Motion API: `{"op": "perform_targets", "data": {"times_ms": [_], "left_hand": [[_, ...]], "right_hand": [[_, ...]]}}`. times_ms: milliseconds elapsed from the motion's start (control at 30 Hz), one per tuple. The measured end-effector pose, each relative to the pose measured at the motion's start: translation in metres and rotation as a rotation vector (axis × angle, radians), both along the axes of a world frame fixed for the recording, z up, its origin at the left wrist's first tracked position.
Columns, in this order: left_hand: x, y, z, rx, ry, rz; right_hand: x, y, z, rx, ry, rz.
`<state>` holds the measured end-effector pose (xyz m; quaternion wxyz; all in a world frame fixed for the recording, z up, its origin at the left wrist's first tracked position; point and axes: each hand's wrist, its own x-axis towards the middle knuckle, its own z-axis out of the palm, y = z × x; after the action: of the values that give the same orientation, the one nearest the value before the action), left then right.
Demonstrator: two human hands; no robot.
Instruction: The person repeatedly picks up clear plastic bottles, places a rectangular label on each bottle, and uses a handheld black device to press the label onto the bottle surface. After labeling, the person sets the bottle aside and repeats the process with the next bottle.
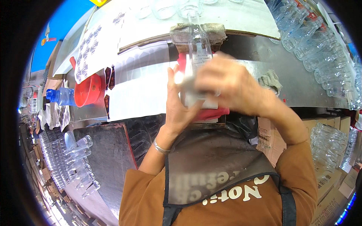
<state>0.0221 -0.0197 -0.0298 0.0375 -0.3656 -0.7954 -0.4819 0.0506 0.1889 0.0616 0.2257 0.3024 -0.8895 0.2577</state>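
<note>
A clear glass bottle with small dark print lies in front of me, its neck pointing away and resting on a padded block wrapped in a beige cloth. My left hand is closed around the left side of the bottle's near end, one finger stretched up along it. Over the bottle's lower part, my right hand is smeared by motion, fingers curled. Beneath those fingers shows a blurred greyish thing I cannot make out. Red cloth lies under the bottle.
White sheets and a printed decal sheet lie on the left. Beside them are a red bowl and a blue-capped bottle. A crumpled grey cloth lies right; rows of glass bottles stand beyond. More bottles lie lower left.
</note>
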Motion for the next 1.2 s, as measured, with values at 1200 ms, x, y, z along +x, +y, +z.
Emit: {"op": "perform_targets", "data": {"times_ms": [1200], "left_hand": [[-0.147,0.100,0.072,-0.332,0.110,0.176]], "right_hand": [[0.012,0.026,-0.020,-0.231,-0.016,-0.105]]}}
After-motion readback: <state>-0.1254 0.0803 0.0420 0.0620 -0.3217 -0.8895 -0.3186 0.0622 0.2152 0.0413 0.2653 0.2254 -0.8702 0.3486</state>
